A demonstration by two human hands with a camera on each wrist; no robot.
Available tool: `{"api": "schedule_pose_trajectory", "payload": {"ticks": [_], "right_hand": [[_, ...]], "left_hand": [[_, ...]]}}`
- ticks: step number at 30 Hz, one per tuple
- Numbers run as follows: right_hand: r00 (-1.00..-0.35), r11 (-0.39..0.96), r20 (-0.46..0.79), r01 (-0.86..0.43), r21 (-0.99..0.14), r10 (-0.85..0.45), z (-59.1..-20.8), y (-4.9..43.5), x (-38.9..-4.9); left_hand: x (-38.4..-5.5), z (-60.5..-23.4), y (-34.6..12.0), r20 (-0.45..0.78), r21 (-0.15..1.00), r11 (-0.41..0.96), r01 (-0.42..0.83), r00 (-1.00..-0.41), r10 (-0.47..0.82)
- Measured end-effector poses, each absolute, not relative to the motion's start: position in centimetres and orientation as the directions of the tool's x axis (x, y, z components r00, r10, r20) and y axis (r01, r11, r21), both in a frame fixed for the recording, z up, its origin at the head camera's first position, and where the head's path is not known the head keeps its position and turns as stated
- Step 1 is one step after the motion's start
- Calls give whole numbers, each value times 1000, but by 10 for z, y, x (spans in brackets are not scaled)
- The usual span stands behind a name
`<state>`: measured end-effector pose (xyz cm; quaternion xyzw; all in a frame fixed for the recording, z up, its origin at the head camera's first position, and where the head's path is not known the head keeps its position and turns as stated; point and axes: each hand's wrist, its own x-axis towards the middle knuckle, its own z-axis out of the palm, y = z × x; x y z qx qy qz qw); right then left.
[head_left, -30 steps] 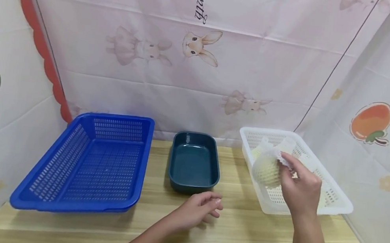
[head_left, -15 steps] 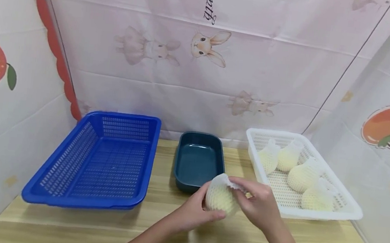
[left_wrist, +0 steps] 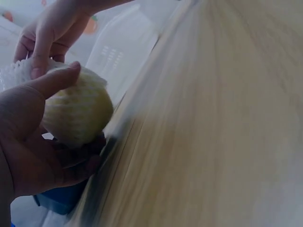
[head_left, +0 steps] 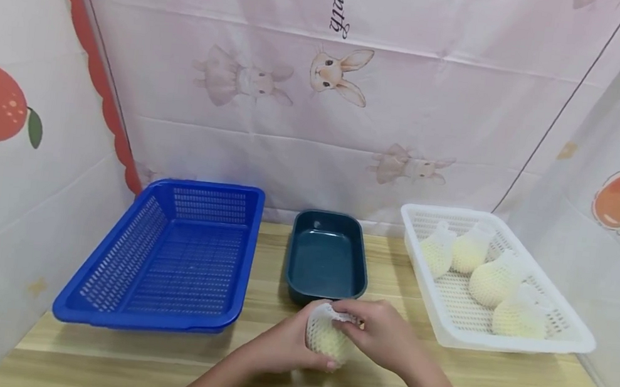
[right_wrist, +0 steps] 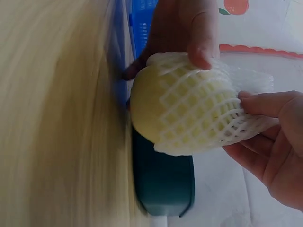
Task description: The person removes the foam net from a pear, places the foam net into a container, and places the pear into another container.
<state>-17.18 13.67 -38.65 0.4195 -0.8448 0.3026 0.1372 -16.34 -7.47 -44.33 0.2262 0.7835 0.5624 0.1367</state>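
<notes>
A round, pale yellow fruit [head_left: 332, 345] is held over the table in front of the dark green tray [head_left: 326, 264]. My left hand [head_left: 281, 344] grips its side, thumb and fingers spread around it. A white foam net [right_wrist: 201, 106] sleeves most of the fruit; the bare, smooth end shows outside the net in the right wrist view. With thumb and fingers, my right hand [head_left: 388, 339] pinches the gathered end of the net. In the left wrist view, the left thumb presses on the net and the right hand [left_wrist: 54, 30] lies beyond it.
To the left stands a blue perforated basket [head_left: 191, 269] with nothing in it. A white perforated basket [head_left: 455, 322] on the right holds several netted fruits [head_left: 493, 282]. All stand on a wood-grain table [head_left: 245, 382], with a printed cloth [head_left: 245, 161] hanging behind.
My right hand has lifted the netted fruit from the white basket and brought it left to my left hand, which now grips it. Both hands then moved slightly lower and left.
</notes>
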Motion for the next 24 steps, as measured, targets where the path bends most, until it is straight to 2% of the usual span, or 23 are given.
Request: {"api": "schedule_pose_trajectory", "payload": {"ticks": [7,14,19,24], "right_hand": [[-617,481,416,-784,-391,-668,-386,125,-173],[-643,497,370,-760,-419,-671,-385,120,-174],[-684,519,302,-713,-472,-664,-384,123,-174],[-704,532,274,-687,-496,-655,-382,128,-177]], "left_hand": [[-161,-442,-86,22,907,347,237,-850,526],[-164,-443,-92,31,899,346,268,-828,559],[-163,-436,-96,14,882,396,257,-853,522],[-160,-424,-99,73,836,457,305,-886,458]]}}
